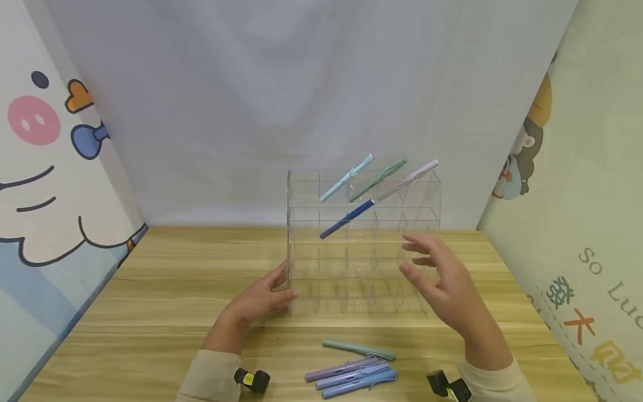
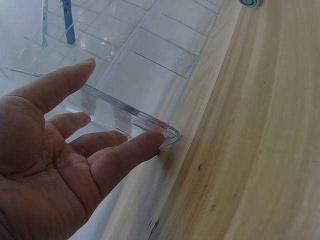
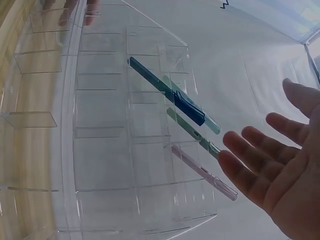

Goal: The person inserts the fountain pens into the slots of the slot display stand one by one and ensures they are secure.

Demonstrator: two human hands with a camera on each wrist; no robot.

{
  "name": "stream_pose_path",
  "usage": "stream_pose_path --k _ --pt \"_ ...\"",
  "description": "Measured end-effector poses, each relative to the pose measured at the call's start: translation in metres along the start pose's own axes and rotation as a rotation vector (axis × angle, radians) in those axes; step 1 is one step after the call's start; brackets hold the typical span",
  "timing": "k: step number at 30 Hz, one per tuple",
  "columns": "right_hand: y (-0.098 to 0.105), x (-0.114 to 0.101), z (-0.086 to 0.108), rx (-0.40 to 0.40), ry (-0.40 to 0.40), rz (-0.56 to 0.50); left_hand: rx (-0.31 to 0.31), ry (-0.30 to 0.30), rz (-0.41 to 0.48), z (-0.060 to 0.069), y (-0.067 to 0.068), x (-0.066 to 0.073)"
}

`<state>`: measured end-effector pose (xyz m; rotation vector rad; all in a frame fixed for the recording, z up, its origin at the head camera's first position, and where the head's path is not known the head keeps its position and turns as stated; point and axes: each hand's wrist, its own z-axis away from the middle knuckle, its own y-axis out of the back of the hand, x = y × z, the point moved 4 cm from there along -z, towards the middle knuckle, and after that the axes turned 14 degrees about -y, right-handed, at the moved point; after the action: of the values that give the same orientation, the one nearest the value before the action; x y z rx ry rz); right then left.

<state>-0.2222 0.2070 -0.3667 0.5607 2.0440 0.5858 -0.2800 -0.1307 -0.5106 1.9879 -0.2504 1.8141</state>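
Nearest the viewer, a blue pen (image 1: 359, 383), a lavender pen (image 1: 351, 376) and a purple pen (image 1: 337, 371) lie side by side on the wooden tabletop (image 1: 150, 312); a grey-green pen (image 1: 358, 349) slants just beyond them. Markings on the barrels are too small to read. A strip of wood separates this group from the front edge of a clear rack (image 1: 346, 258), and more tabletop extends to the rack's left. The right hand (image 1: 449, 285) hovers before the rack's right part, fingers spread and thumb apart, with the loose pens nearer the viewer and to its left. The left hand (image 1: 261, 298) holds the rack's left side low down, thumb across the front edge, fingers bent along the side panel. Farther up, a dark blue pen (image 1: 348, 219) leans in the second row, beyond the right hand's fingers and to their left. In the top row lean a pale blue pen (image 1: 347, 177), a green pen (image 1: 378, 180) and a pink pen (image 1: 408, 181). A pale curtain (image 1: 301, 84) hangs behind; the right-hand wall (image 1: 588, 190) reads "So Luc", cut off by the frame, above 發 and 大
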Motion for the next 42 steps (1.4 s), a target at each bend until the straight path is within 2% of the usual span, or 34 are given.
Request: stream_pose_path --k 4,10,13,17,21,27,42 --pt "-0.004 0.002 0.004 -0.113 -0.093 0.11 -0.003 -0.006 0.008 -0.001 0.0 -0.001" --pt "-0.017 0.005 0.01 -0.371 -0.166 0.248 -0.01 -0.005 0.013 0.0 -0.001 -0.001" --pt "-0.028 0.008 0.014 -0.497 -0.201 0.283 -0.019 -0.016 0.014 -0.001 -0.001 0.001" --pt "-0.047 0.013 0.018 -0.656 -0.233 0.278 -0.021 -0.02 0.01 -0.002 0.0 0.002" --pt "-0.067 0.022 0.025 -0.767 -0.286 0.306 -0.019 -0.008 0.006 -0.001 0.001 0.001" --pt "-0.087 0.035 0.036 -0.834 -0.361 0.4 -0.027 -0.017 0.004 -0.001 -0.001 0.001" --pt "-0.109 0.049 0.044 -0.855 -0.395 0.504 -0.017 -0.012 0.0 -0.001 -0.001 -0.002"
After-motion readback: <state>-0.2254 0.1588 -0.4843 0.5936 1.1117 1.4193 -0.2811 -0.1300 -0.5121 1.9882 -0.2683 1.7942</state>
